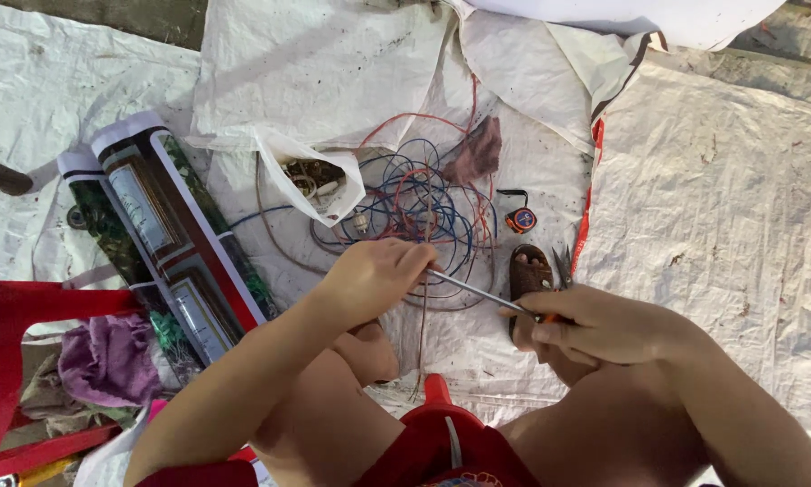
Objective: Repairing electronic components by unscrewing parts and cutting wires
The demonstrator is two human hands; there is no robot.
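Head view, looking down past bare knees onto white woven sheeting (712, 198). Landmark taken: tangle of wires (423, 212) — red, blue and brown loops — lying on that sheeting.

Left hand (374, 275) at near edge of tangle, fingers closed, pinching tip end of a thin metal rod (477, 290); whether a wire strand is also caught in the pinch cannot be told. Right hand (595, 325) nearer than tangle and to its right, closed in a grip around the orange handle (549, 317) of the same rod. Rod slanting between both hands, just clear of the tangle's near-right edge.

Touching left side of tangle: white plastic bag (311, 176), mouth open, small parts inside, too small to identify. Right of tangle: small round orange-and-black tape measure (520, 219); just nearer from that, a brown sandal (530, 275) with small snips (562, 267) beside it. On far-right edge of tangle — a dull purple-brown rag (477, 153). Well left of tangle: rolled printed banner (166, 239), then red plastic chair (13, 361) and purple cloth (108, 356).
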